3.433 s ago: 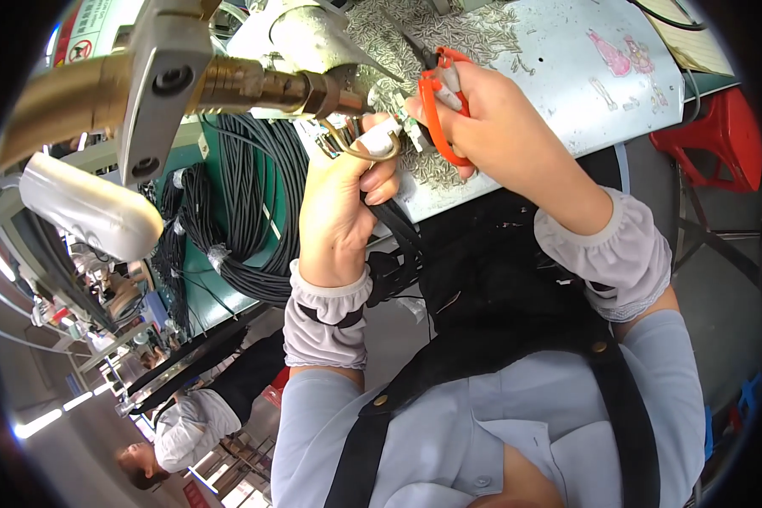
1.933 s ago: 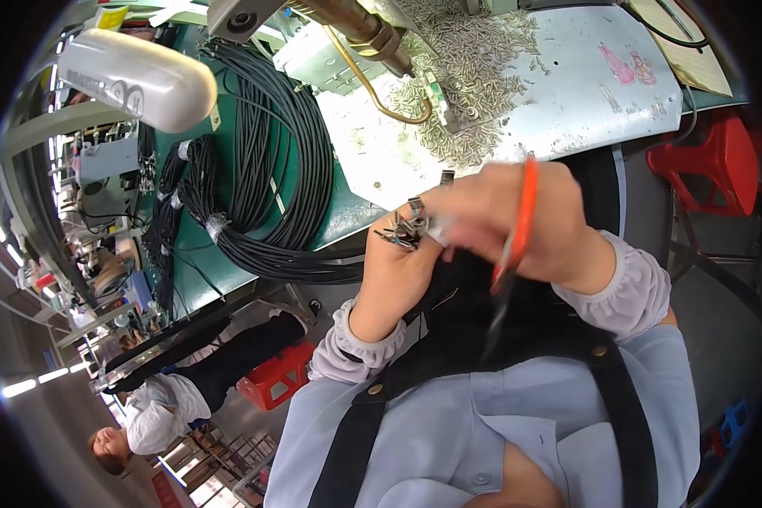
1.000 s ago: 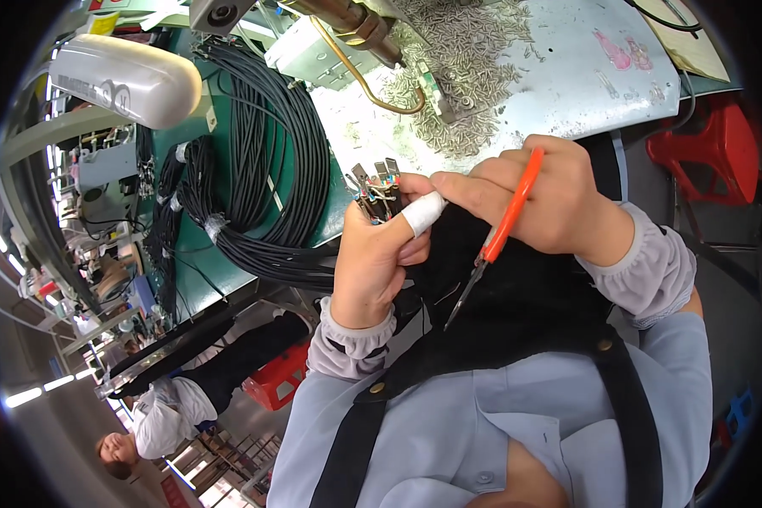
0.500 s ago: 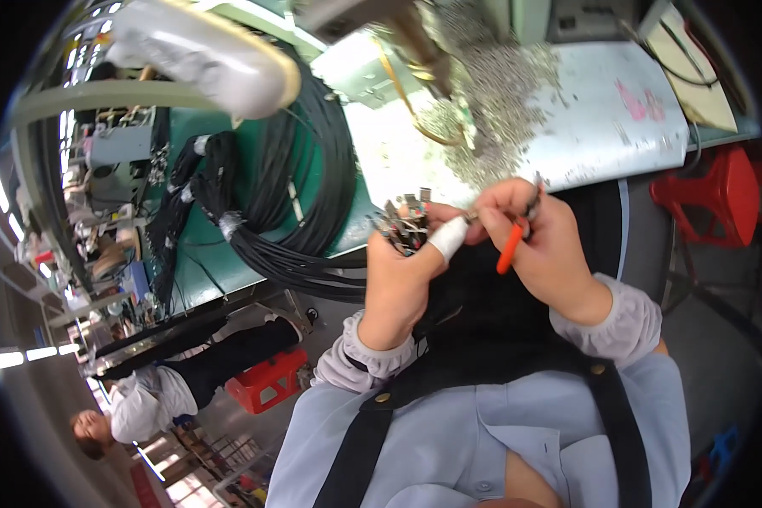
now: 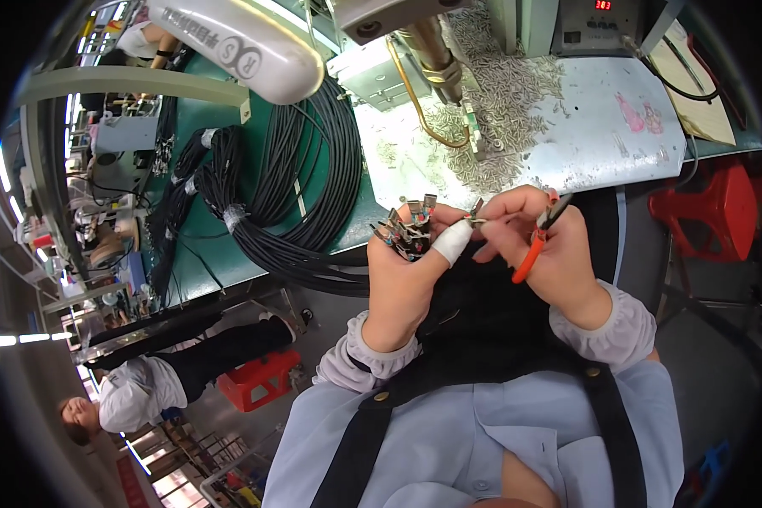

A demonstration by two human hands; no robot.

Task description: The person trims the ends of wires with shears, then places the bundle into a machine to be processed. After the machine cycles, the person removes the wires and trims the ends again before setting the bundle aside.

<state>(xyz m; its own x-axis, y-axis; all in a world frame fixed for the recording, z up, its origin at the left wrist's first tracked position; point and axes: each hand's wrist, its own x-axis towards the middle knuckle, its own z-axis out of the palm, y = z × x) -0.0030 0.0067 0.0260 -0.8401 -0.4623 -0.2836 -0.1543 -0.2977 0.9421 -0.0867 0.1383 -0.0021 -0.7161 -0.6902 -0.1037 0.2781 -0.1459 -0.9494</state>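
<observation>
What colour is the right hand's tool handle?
The handle is orange-red, clearest in the head view.

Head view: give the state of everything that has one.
Left hand: closed on connector-tipped wires
Connector-tipped wires: bunched
Left thumb: wrapped in white
Right hand: curled around orange-handled cutters
Orange-handled cutters: held, opening unclear
Black cables: coiled, tied
Metal pieces: heaped
Controller display: lit red

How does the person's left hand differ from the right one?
The left hand has a white wrap on its thumb; the right hand shows none. The left hand holds a bunch of metal-ended wires, the right hand an orange-handled cutting tool. Both have pale gathered sleeve covers at the wrist.
</observation>
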